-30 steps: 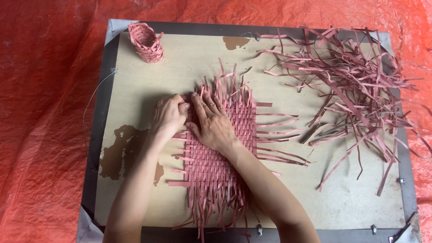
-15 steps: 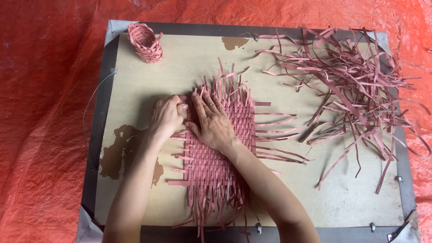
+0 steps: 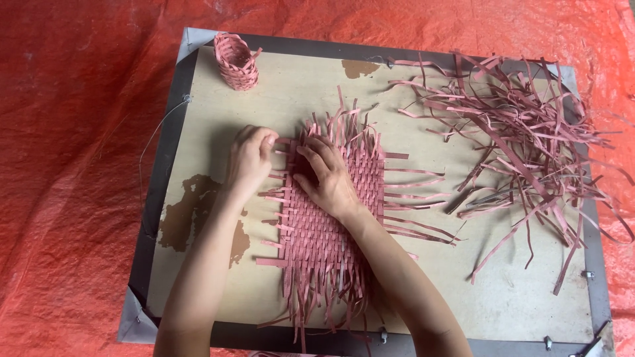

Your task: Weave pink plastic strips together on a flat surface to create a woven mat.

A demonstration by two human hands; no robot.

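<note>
While the mat (image 3: 331,218) lies flat near the middle of the board (image 3: 291,86), both hands work at its upper left corner. The left hand (image 3: 248,162) is pinched on a strip end (image 3: 283,141) at the mat's left edge. The right hand (image 3: 327,175) lies palm down on the weave, fingers spread and pressing, grasping nothing.

To do this step well, by my judgement:
- Keep the right palm flat on the mat so the woven rows do not shift or lift.
- Draw the strip end sideways, level with the board, until it sits tight against its neighbour.
- Pull gently; the strips look thin and may crease or tear.
- Check that the over-under order holds before letting go.

Loose strips (image 3: 516,132) lie piled on the right, well apart. A small basket (image 3: 237,61) stands at the upper left corner.
</note>
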